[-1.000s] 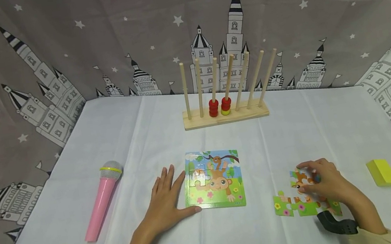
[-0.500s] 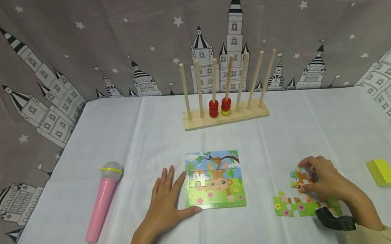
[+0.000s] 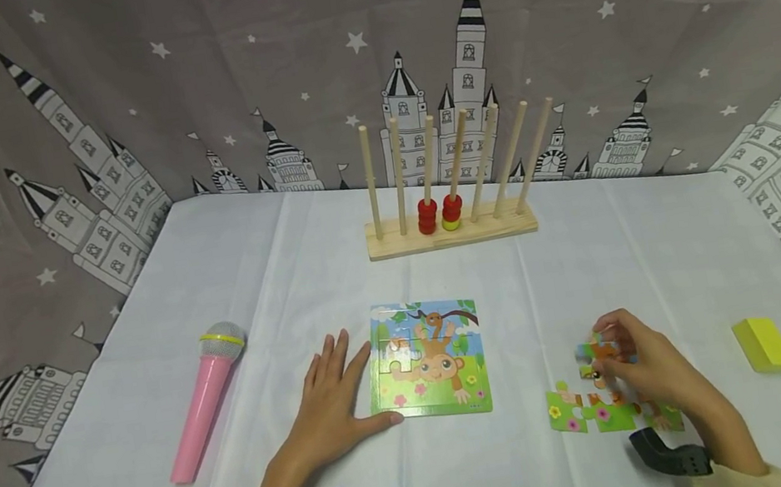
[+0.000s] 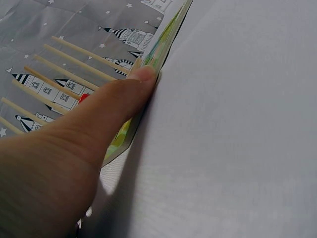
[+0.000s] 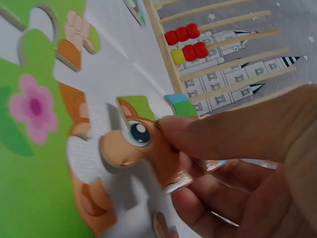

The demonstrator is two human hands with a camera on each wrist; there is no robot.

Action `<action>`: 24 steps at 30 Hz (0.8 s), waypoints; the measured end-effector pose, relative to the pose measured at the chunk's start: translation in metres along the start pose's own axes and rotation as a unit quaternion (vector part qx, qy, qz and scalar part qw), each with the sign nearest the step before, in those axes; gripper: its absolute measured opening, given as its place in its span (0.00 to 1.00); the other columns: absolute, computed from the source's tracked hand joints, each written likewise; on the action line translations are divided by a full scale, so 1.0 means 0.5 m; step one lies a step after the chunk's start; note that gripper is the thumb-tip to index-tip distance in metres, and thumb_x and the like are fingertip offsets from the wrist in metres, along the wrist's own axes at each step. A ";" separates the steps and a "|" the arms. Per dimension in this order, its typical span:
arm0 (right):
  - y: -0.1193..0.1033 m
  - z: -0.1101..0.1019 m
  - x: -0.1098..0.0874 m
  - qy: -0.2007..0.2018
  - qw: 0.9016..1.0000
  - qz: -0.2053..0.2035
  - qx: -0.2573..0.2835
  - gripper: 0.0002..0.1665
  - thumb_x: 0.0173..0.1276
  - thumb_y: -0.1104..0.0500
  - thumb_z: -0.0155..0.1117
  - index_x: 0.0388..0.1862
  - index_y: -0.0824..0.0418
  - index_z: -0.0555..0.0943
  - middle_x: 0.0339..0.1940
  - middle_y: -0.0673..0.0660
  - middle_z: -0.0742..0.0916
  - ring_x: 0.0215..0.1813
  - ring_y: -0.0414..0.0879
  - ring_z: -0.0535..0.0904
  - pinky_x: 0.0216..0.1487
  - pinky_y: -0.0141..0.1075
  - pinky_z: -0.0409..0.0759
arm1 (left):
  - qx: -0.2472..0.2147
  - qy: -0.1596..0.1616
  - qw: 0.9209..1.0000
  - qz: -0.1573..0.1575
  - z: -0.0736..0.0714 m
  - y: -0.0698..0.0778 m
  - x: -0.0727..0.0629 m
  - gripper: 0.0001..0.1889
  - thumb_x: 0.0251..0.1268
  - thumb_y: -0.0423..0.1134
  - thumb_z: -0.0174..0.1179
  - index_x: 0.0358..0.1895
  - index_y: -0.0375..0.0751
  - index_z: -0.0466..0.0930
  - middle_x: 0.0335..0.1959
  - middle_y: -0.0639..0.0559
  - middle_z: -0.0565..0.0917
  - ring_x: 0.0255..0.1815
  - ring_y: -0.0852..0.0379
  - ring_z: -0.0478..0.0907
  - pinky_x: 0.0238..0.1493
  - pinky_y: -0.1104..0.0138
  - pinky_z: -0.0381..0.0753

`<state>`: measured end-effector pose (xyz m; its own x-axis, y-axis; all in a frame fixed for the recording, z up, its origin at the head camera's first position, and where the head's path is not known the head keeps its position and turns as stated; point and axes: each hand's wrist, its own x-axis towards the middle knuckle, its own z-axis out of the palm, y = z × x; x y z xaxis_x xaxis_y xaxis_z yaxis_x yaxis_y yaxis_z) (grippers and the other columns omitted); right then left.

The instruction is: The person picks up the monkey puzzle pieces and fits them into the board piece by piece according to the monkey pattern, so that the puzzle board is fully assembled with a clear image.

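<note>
A square monkey jigsaw puzzle (image 3: 438, 358) lies mid-table in the head view. My left hand (image 3: 334, 399) rests beside its left edge, fingers straight and spread. The left thumb (image 4: 119, 96) touches the puzzle's front edge. To the right, my right hand (image 3: 645, 353) pinches a puzzle piece (image 5: 141, 141) printed with a brown animal's eye. This piece is tilted, and part of it is lifted off the cloth. Several loose pieces (image 3: 613, 416) with green grass and flowers lie just in front of it. The hand hides some pieces behind the fingers.
A wooden peg abacus (image 3: 450, 239) with red and yellow beads stands at the back. At the left lies a pink toy microphone (image 3: 203, 406). A yellow block (image 3: 763, 344) sits right of my right hand. Grey castle-print cloth (image 3: 299, 38) hangs behind the white table.
My right hand's fingers have drawn in around the eye piece, which has shifted slightly and tilted up. The left hand and the monkey puzzle have stayed still.
</note>
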<state>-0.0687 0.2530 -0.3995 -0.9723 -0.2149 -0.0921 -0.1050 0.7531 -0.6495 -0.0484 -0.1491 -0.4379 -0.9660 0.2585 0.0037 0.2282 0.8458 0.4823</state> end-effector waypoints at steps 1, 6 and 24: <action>0.000 0.002 0.000 0.004 1.000 -0.002 0.005 0.26 0.55 0.63 0.66 0.51 0.60 0.67 0.44 0.61 0.81 0.46 0.56 0.80 0.43 0.43 0.78 | 0.000 0.000 1.000 0.000 0.000 0.000 0.000 0.52 0.39 0.68 0.61 0.69 0.43 0.56 0.73 0.40 0.45 0.74 0.41 0.36 0.70 0.47 0.38; 0.004 0.014 0.002 0.045 0.998 -0.041 0.017 0.25 0.55 0.65 0.66 0.52 0.58 0.71 0.42 0.56 0.83 0.42 0.35 0.79 0.42 0.31 0.79 | -0.001 0.001 1.000 0.002 0.000 0.000 0.001 0.52 0.39 0.68 0.62 0.69 0.43 0.56 0.73 0.39 0.46 0.74 0.40 0.37 0.70 0.47 0.39; -0.060 0.100 0.051 0.061 0.985 -0.105 0.125 0.17 0.60 0.60 0.62 0.50 0.57 0.77 0.47 0.53 0.83 0.42 0.30 0.75 0.44 0.25 0.75 | -0.004 0.004 1.000 -0.002 0.004 -0.002 0.002 0.52 0.38 0.66 0.63 0.68 0.42 0.57 0.73 0.38 0.46 0.74 0.40 0.37 0.69 0.45 0.39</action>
<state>-0.0801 0.1940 -0.4200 -0.9543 -0.2614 0.1451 -0.2661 0.5210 -0.8110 -0.0494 -0.1490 -0.4401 -0.9676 0.2523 0.0082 0.2240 0.8433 0.4885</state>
